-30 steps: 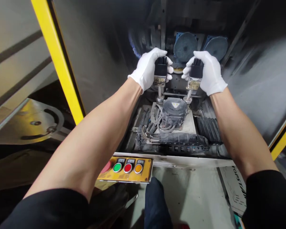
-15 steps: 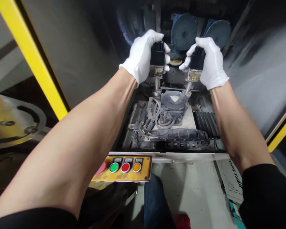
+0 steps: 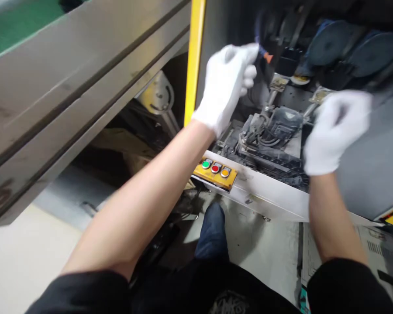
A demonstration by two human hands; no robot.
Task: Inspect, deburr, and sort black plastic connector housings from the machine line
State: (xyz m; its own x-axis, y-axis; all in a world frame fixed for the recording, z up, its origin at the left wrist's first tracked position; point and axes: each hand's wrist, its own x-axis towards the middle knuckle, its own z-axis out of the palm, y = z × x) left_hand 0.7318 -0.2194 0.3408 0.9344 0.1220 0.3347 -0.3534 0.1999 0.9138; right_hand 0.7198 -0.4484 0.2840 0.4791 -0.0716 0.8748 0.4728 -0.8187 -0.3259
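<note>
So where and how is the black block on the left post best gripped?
Probably around its opposite sides, coming from the front and slightly above: the black block sits atop the left post, its body above the gold-toned support. Edges are blurred.

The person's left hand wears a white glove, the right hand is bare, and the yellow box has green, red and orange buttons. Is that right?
Not quite: the right hand isn't bare. The head view shows it, a bit blurred, in a white glove, like the left hand. The yellow box does have green, red and orange buttons.
</note>
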